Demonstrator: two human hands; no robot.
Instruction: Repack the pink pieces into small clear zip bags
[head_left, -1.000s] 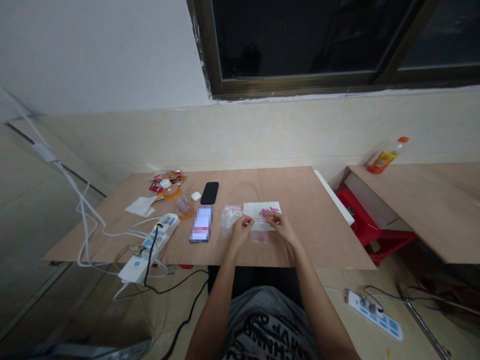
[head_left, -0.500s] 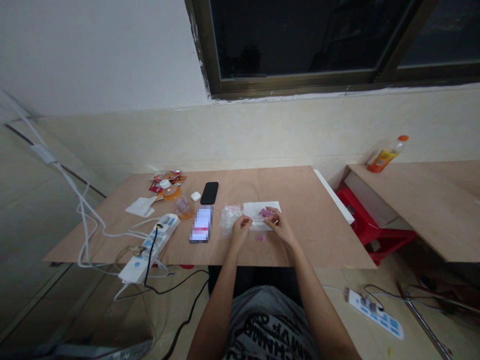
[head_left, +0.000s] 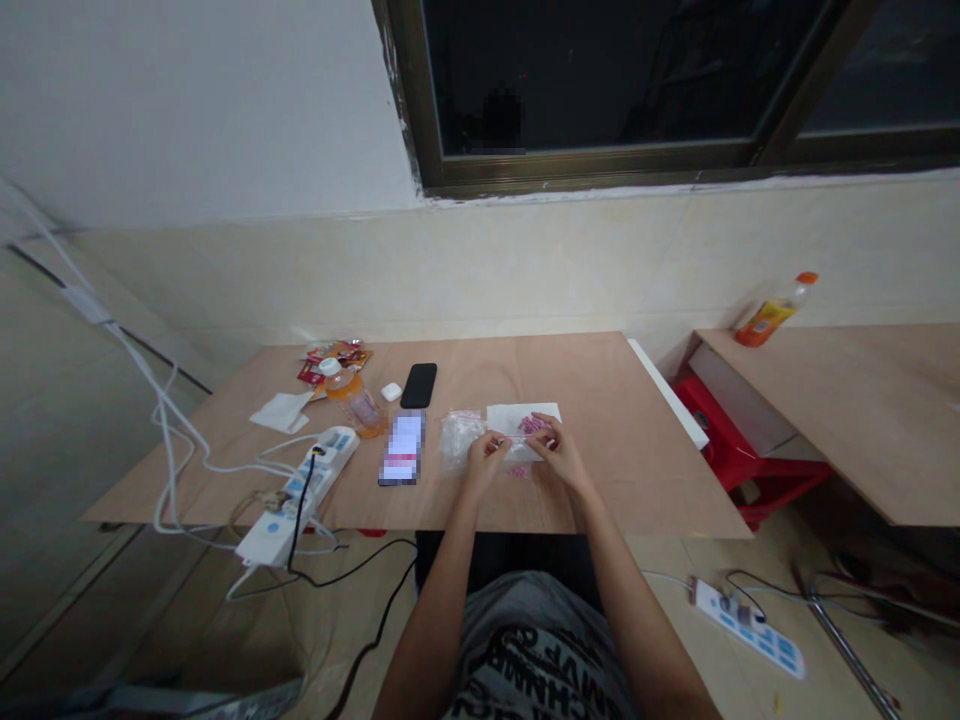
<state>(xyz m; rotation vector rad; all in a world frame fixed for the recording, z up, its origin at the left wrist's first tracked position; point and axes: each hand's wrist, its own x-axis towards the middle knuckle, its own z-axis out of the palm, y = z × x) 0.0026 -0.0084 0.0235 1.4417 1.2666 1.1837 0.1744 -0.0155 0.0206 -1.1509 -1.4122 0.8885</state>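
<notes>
My left hand (head_left: 484, 458) and right hand (head_left: 559, 452) pinched a thin clear plastic bag (head_left: 516, 460) between the fingertips, over a white paper sheet (head_left: 502, 418) with small pink pieces (head_left: 534, 424) just beyond my right fingers; a slack pinch risked spilling them.

Seen from the room: a person in a mottled grey T-shirt (head_left: 540, 650), its front printed with bold black lettering (head_left: 529, 665) too foreshortened to read. The left forearm (head_left: 439, 590) and right forearm (head_left: 630, 600) are bare, as are the left hand (head_left: 486, 462) and right hand (head_left: 559, 455), with no gloves.
</notes>
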